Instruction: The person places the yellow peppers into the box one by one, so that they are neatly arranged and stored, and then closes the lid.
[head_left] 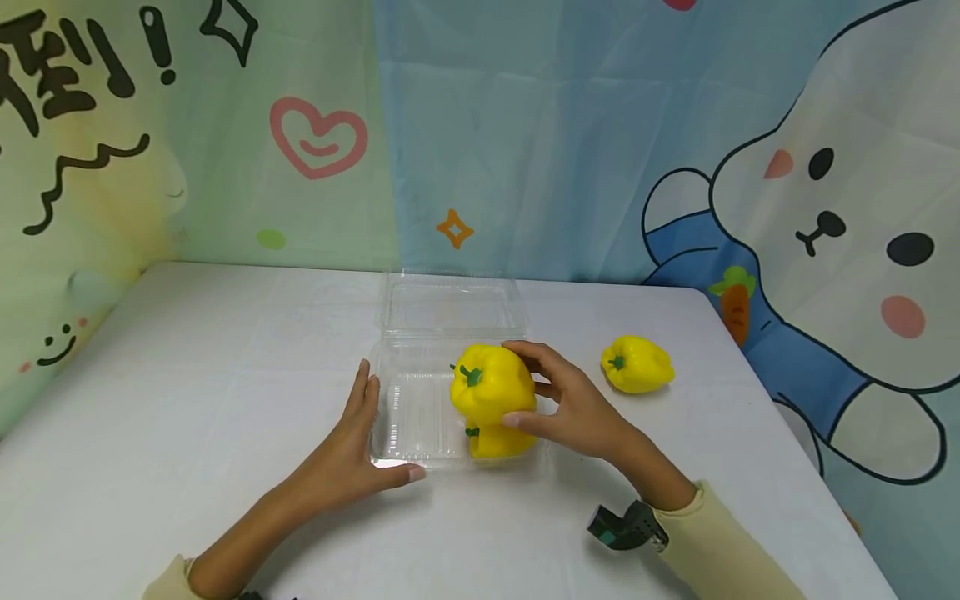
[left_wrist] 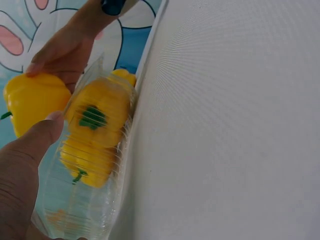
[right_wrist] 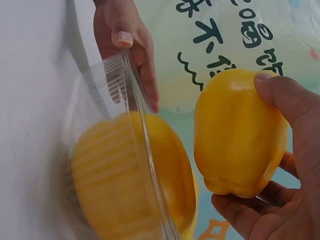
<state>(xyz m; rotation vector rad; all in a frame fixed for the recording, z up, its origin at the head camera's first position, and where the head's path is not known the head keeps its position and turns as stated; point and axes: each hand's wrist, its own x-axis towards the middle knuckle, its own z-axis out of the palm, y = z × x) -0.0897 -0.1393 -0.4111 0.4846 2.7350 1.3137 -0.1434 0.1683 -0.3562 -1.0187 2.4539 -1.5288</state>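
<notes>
A clear plastic clamshell box (head_left: 420, 408) lies on the table with its lid (head_left: 453, 304) folded back. My right hand (head_left: 573, 404) grips a yellow bell pepper (head_left: 491, 387) between thumb and fingers, above the box's right half. Below it, a second yellow bell pepper (head_left: 501, 443) sits in the box. Through the clear wall in the left wrist view, two peppers show inside, one of them this pepper (left_wrist: 87, 160). My left hand (head_left: 341, 462) rests at the box's left front corner, fingers straight along the side and thumb reaching along the front edge.
Another yellow bell pepper (head_left: 637, 365) lies on the white table (head_left: 247, 367) to the right of the box. A printed cloth (head_left: 525, 142) hangs behind the table. A dark device (head_left: 630, 527) is strapped at my right wrist.
</notes>
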